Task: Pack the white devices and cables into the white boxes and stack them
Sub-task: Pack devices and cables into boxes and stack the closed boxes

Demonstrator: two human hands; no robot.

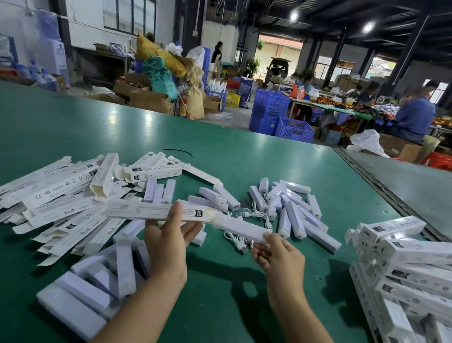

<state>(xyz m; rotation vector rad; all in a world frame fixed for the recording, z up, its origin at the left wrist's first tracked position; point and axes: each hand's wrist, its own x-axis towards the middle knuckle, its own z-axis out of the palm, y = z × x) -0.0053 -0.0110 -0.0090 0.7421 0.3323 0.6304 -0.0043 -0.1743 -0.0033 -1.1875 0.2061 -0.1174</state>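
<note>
Your left hand (169, 238) grips one open box (141, 210) just above the counter (219, 297), and your right hand (277, 257) pinches one device (241, 228) at its mouth. Keep them in line and slide gently so the flap doesn't crumple. I'd count two cables (235, 240) just beyond. Flat boxes (55, 200), loose devices (293, 210) and the packed stack (419, 266) are too many to count.
</note>
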